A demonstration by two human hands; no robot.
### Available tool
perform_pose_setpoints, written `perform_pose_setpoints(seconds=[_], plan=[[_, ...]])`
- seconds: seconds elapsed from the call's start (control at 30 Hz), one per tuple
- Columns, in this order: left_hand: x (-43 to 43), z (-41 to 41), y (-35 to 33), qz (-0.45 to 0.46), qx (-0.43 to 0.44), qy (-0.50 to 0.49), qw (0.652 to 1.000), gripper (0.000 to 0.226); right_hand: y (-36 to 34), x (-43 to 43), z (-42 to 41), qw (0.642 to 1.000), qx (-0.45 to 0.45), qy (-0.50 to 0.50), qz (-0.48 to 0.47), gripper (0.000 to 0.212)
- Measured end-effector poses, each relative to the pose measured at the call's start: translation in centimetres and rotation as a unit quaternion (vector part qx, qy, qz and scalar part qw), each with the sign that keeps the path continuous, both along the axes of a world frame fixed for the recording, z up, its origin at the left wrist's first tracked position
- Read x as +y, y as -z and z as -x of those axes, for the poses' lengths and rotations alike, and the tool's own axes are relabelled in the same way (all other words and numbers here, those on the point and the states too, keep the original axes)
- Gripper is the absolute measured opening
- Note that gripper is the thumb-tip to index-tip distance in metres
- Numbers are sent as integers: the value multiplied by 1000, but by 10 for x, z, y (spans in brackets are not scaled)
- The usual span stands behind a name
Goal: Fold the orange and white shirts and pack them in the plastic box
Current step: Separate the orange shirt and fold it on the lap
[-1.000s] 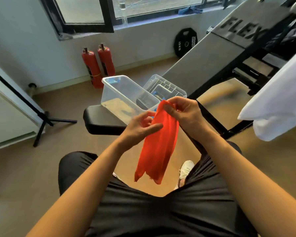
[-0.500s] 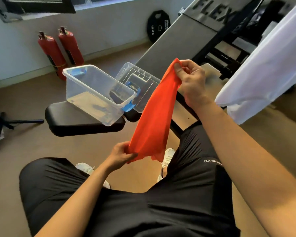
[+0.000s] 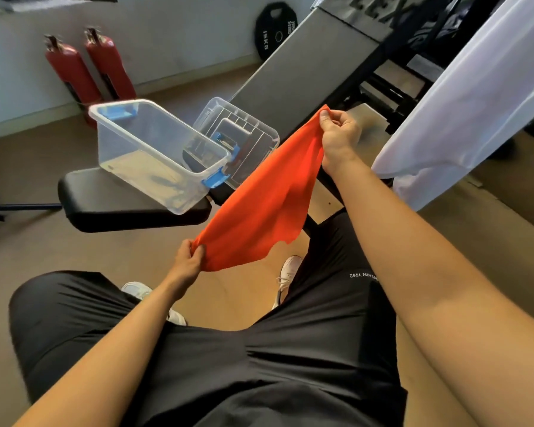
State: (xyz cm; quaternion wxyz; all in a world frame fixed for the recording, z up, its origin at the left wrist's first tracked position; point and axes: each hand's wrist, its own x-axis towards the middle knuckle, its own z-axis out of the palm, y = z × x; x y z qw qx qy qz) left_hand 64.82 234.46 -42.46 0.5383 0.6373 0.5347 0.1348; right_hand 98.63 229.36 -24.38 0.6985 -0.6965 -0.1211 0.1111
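The orange shirt (image 3: 264, 200) stretches diagonally in the air between my hands, above my lap. My right hand (image 3: 338, 137) pinches its upper end, and my left hand (image 3: 188, 261) grips its lower end. The clear plastic box (image 3: 154, 151) with blue latches sits tilted and empty on the black bench seat (image 3: 111, 208), left of the shirt. Its clear lid (image 3: 244, 140) lies behind it. The white shirt (image 3: 475, 100) hangs at the right, over the gym frame.
A grey inclined bench pad (image 3: 305, 78) rises behind the box. Two red fire extinguishers (image 3: 87, 69) stand by the wall at the left, and a black weight plate (image 3: 275, 29) leans on the wall. My black shorts and white shoes are below.
My hands have drawn apart: the left slid down to the shirt's lower end, the right lifted the upper end to the right. The shirt went from hanging bunched to stretched and spread wider.
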Motion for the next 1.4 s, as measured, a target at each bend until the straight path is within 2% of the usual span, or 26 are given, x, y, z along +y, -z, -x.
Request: perform_pose_setpoints(seconds=[0.1, 0.2, 0.27, 0.37, 0.43, 0.47, 0.6, 0.7, 0.77, 0.87, 1.03, 1.17, 1.3, 1.4], plan=[[15, 7, 3, -47, 57, -34, 997, 24, 13, -7, 3, 1000, -5, -4, 25, 8], [30, 24, 5, -87, 105, -47, 990, 32, 30, -17, 9, 999, -9, -8, 43, 14], [39, 32, 0, -38, 52, -79, 995, 35, 42, -23, 9, 998, -10, -11, 67, 13], [48, 42, -17, 103, -93, -125, 982, 18, 59, -29, 9, 995, 9, -5, 102, 9], [55, 53, -22, 145, -143, -122, 971, 1, 65, -30, 10, 992, 23, 8, 121, 5], [58, 59, -23, 152, -149, -117, 970, 8, 69, -31, 11, 991, 35, 15, 131, 4], [64, 72, -12, 129, -84, -152, 976, 24, 80, -32, 17, 982, 78, 22, 171, 13], [72, 73, -2, 65, -5, -195, 979, 30, 87, -31, 24, 978, 95, 18, 182, 13], [72, 68, -8, 24, 12, -186, 982, 22, 90, -34, 31, 978, 95, 11, 183, 13], [59, 49, -36, 8, -58, -132, 989, 9, 93, -45, 48, 981, 61, -42, 178, 18], [30, 23, -76, 72, -172, -97, 978, 6, 101, -56, 84, 983, 17, -136, 122, 15], [7, 4, -88, 113, -233, -33, 965, 12, 106, -60, 119, 975, 27, -209, 76, 6], [-21, -8, -72, 83, -204, 0, 975, 18, 118, -66, 152, 960, 23, -268, 76, 9], [-39, -10, -54, 24, -162, -46, 985, 23, 127, -76, 170, 954, 16, -286, 84, 12]])
